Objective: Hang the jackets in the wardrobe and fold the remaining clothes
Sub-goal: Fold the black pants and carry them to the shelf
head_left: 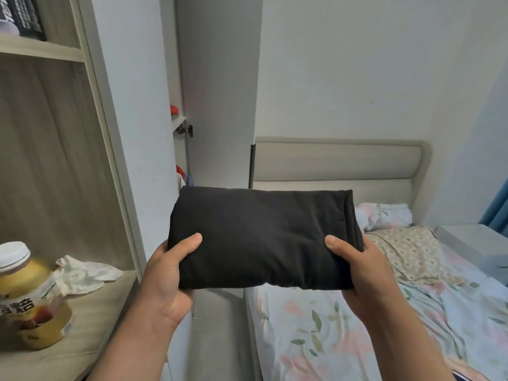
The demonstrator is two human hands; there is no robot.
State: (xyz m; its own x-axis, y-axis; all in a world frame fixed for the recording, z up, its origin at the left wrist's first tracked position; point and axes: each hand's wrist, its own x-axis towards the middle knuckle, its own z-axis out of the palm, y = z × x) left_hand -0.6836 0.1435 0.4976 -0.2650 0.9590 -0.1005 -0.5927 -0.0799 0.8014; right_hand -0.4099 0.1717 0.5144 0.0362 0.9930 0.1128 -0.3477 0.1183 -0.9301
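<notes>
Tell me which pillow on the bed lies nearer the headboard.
The pale blue floral pillow, against the headboard; the beige patterned pillow lies in front.

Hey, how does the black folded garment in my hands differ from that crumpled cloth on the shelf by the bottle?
The black folded garment is plain, dark and neatly folded; the crumpled cloth is pale, faintly patterned and bunched. The garment is held in the air by the left hand and right hand; the cloth lies on the shelf. Both are fabric.
</notes>
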